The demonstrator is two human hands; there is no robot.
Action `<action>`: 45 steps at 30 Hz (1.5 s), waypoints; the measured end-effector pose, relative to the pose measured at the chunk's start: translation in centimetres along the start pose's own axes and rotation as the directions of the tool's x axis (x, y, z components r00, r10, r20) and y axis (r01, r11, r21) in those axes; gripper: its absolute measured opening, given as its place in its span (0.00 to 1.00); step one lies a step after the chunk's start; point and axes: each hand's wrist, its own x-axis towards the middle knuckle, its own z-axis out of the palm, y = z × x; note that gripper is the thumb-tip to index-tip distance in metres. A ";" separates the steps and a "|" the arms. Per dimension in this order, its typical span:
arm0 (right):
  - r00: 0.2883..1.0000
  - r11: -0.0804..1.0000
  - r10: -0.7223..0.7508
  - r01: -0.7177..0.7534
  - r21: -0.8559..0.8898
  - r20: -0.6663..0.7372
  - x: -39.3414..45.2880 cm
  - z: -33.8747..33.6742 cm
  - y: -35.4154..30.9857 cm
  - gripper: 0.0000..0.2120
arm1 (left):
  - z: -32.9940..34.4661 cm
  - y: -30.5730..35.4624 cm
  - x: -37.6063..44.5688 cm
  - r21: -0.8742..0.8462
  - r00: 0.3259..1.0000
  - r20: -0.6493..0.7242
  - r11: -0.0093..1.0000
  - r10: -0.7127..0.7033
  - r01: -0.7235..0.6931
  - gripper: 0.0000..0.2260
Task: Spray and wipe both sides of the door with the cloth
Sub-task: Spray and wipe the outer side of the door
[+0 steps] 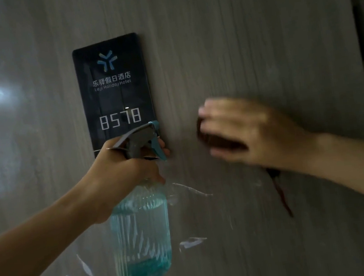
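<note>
The door (pixel 255 37), a grey wood-grain panel, is filling nearly the whole view, and wet streaks are catching the light low on it, below both arms. If those streaks are left to run or dry, they are likely leaving marks, so the wiping probably needs to reach well lower than where it is happening now.

The black room sign (pixel 114 88), fixed to the door left of centre, is showing a hotel logo and lit digits. Its glossy face is sitting right behind the sprayer head, so any fresh mist from here is risking landing on the display and smearing it.

The spray bottle (pixel 141 234), clear blue and roughly half full, is hanging upright in front of the door, and the left hand (pixel 123 170) is gripping its neck with fingers at the trigger. A squeeze now may be wetting the right arm.

The right hand (pixel 242 130) is pressing the dark cloth (pixel 213 140) against the door, fingers curled over it; motion blur suggests it is moving. A loose tail of cloth is dangling under the wrist and may be dragging wet trails.
</note>
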 end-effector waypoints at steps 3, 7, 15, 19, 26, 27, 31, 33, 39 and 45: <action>0.952 0.960 0.277 -0.279 0.005 -0.132 1.4 -0.8 1.8 0.21 | 0.7 -0.8 -0.4 -0.013 1.000 0.014 1.000 0.014 -0.014 0.20; 0.945 0.949 0.312 -0.314 -0.010 -0.103 -1.3 0.2 -1.7 0.21 | 2.4 -1.9 -1.4 -0.068 1.000 0.003 0.998 0.011 -0.011 0.21; 0.926 0.918 0.375 -0.376 -0.123 -0.033 -9.3 -3.3 -2.1 0.25 | 6.0 -5.2 -4.7 -0.095 0.999 0.042 0.995 0.014 -0.010 0.17; 0.826 0.832 0.550 -0.555 -0.008 -0.123 -9.1 -2.7 -2.8 0.24 | 8.8 -6.4 -5.1 -0.092 0.997 0.081 0.996 -0.014 0.022 0.17; 0.839 0.843 0.537 -0.536 0.029 -0.084 -10.7 -3.0 -4.0 0.25 | 14.0 -6.9 -6.4 -0.133 0.994 0.113 0.991 -0.010 0.025 0.13; 0.841 0.844 0.536 -0.536 0.029 -0.069 -11.0 -3.2 -4.1 0.24 | 14.6 -7.0 -6.8 -0.125 0.993 0.116 0.992 -0.007 0.021 0.13; 0.831 0.833 0.553 -0.552 0.038 -0.063 -12.4 -3.7 -4.8 0.24 | 15.7 -7.4 -8.3 -0.143 0.994 0.099 0.988 -0.042 0.056 0.14; 0.814 0.820 0.573 -0.570 0.057 -0.097 -13.1 -3.7 -5.4 0.23 | 15.6 -7.3 -8.9 -0.160 0.996 0.082 0.986 -0.024 0.037 0.18; 0.658 0.697 0.711 -0.707 0.124 -0.247 -13.7 -0.5 -9.5 0.24 | 14.1 -8.6 -9.8 -0.162 0.997 -0.061 0.986 -0.043 0.033 0.22; 0.705 0.728 0.685 -0.667 0.155 -0.183 -8.1 4.5 -15.1 0.25 | 10.8 -8.9 -10.4 -0.184 0.985 -0.169 0.983 -0.020 -0.011 0.20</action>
